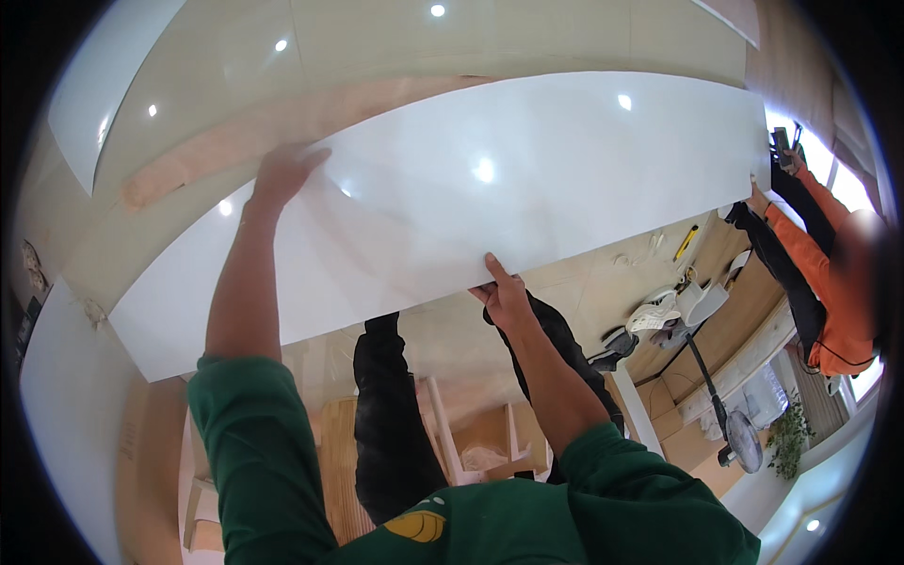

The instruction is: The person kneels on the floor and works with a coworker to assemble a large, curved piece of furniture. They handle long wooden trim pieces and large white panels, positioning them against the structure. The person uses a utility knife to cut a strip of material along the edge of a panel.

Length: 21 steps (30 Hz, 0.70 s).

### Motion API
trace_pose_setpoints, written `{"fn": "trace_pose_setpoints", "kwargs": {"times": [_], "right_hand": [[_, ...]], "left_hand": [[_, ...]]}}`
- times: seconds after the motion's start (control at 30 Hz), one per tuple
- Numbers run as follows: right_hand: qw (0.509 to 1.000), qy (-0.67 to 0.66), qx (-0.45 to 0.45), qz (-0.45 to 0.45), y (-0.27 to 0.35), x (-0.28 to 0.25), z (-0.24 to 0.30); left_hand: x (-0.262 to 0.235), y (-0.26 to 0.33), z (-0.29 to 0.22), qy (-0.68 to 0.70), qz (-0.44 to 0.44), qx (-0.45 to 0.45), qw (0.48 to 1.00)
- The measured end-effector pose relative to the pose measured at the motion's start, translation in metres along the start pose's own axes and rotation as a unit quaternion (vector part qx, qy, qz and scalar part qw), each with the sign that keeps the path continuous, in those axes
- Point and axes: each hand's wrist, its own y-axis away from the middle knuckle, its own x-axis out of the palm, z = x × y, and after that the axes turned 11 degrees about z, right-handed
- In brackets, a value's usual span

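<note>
A long glossy white panel (443,179) stretches across in front of me, with ceiling lights mirrored in its surface. My left hand (285,176) grips its far edge, thumb on the top face and the other fingers mostly hidden behind the edge. At the near edge, my right hand (506,297) clasps the board with its thumb on top and its fingers curled underneath. A person in orange (817,273) is beside the panel's right end, one hand (758,198) at that end and a dark object in the other.
A brown strip (188,174) lies on the tiled floor beyond the panel. Other white boards (71,414) stand at the left. To the right are white shoes (653,313), a yellow cutter (686,242), a fan (742,441) and a plant (789,438). My legs stand beneath the panel.
</note>
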Motion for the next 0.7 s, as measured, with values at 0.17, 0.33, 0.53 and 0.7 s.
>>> {"fn": "trace_pose_setpoints", "kwargs": {"times": [0.17,0.33,0.53,0.7], "right_hand": [[0.999,-0.013,0.017,-0.036,0.025,-0.002,0.0],[1.0,0.018,0.024,-0.008,0.086,0.024,-0.001],[0.999,0.048,-0.019,-0.018,0.154,0.039,0.013],[0.999,0.043,-0.011,0.006,0.164,0.058,0.002]], "left_hand": [[0.003,0.0,-0.019,-0.016,0.058,-0.087,0.994],[0.045,0.032,0.031,-0.085,-0.098,-0.019,0.991],[0.037,0.167,-0.086,0.128,0.095,-0.059,0.985],[0.058,0.289,-0.117,-0.085,0.115,0.062,0.988]]}}
